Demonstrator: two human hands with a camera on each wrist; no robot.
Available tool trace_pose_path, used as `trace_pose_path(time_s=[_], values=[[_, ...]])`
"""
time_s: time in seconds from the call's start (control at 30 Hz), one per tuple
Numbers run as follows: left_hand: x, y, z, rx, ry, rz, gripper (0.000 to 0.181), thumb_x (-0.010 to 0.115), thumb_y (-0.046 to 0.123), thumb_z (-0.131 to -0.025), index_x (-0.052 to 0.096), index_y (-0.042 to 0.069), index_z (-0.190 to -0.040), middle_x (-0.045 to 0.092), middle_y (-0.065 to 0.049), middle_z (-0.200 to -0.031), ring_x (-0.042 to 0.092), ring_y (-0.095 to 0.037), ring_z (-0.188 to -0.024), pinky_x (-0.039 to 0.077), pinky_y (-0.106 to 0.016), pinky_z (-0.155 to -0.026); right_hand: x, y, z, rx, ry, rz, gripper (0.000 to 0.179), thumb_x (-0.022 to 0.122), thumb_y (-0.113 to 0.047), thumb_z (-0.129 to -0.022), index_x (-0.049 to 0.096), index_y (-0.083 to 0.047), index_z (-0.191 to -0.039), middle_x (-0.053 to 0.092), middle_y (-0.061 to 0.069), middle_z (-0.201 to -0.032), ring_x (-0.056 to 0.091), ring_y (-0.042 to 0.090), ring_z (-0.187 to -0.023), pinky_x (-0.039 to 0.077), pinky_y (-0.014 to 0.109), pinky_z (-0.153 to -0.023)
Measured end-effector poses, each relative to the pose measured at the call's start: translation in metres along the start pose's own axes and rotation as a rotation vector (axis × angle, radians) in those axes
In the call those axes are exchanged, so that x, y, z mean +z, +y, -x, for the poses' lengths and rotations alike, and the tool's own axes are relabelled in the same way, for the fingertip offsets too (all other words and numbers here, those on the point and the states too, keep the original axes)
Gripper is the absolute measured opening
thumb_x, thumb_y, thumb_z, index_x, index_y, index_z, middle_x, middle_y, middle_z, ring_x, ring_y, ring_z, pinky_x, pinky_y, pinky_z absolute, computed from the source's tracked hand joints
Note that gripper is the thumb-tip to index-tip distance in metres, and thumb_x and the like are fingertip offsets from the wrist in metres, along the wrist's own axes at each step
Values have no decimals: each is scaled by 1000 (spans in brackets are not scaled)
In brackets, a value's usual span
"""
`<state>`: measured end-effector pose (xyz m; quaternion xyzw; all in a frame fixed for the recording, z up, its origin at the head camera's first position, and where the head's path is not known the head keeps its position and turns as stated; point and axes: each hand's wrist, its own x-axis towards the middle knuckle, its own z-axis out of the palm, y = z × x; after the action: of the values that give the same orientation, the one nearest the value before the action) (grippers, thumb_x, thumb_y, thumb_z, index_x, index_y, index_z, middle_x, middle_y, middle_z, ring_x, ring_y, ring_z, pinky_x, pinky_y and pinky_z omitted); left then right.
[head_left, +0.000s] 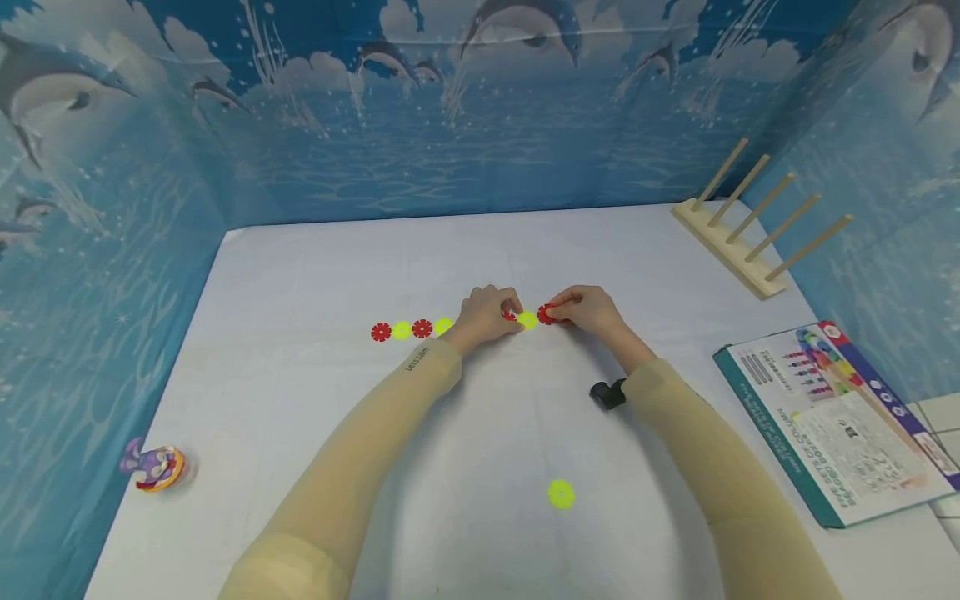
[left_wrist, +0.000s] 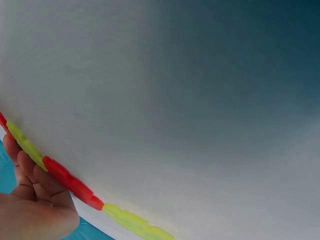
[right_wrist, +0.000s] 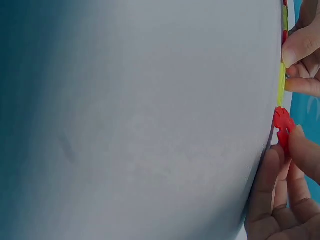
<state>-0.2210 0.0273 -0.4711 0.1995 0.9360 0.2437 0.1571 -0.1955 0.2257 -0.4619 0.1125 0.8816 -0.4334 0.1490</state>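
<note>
A row of thin notched plastic discs, alternating red and yellow, runs across the white table, with a red disc [head_left: 381, 332] at its left end. My left hand [head_left: 483, 317] reaches over the middle of the row and covers part of it. Its thumb and index finger pinch the edges of a yellow disc [head_left: 528, 320] near the right end. Between the thumb and fingers of my right hand [head_left: 588, 310] is a red disc [right_wrist: 283, 124]. Its rim is right at that yellow disc in the right wrist view.
A loose yellow disc [head_left: 561, 494] lies nearer me. On the right are a wooden base with upright pegs [head_left: 738, 246] and a printed box [head_left: 840, 421]. A small purple toy [head_left: 156, 465] stands at the left edge. Dolphin-print curtains [head_left: 420, 150] enclose the table.
</note>
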Motion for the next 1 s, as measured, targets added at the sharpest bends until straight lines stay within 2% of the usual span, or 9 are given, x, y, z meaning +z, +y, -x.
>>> trace_pose_path(time_s=[0.43, 0.73, 0.87, 1.0], values=[[2, -1, -2, -5, 0, -21, 25, 73, 32, -88, 65, 23, -110, 57, -2, -108, 46, -20, -104, 39, -37, -91, 6, -3, 1, -11, 51, 143, 27, 68, -24, -92, 69, -4, -109, 66, 14, -104, 55, 22, -87, 44, 26, -73], [-2, 1, 3, -2, -18, -10, 29, 72, 32, -90, 64, 20, -116, 57, -4, -110, 46, -21, -106, 38, -37, -94, 8, -1, 1, -3, 50, 135, 24, 69, -22, -91, 67, -4, -107, 65, 13, -101, 55, 21, -84, 44, 24, -70], [-3, 2, 4, 1, -8, -17, 29, 71, 32, -90, 64, 20, -115, 56, -3, -107, 46, -20, -103, 38, -36, -91, 7, -2, 0, 5, 49, 134, 24, 69, -22, -91, 66, -4, -108, 64, 13, -102, 55, 20, -84, 44, 24, -70], [-2, 2, 4, 2, -15, -13, 33, 71, 35, -90, 64, 19, -118, 56, -5, -109, 46, -22, -107, 38, -39, -95, 8, -3, 0, 14, 45, 130, 24, 69, -21, -92, 66, -4, -108, 63, 13, -103, 54, 21, -85, 44, 24, -71]])
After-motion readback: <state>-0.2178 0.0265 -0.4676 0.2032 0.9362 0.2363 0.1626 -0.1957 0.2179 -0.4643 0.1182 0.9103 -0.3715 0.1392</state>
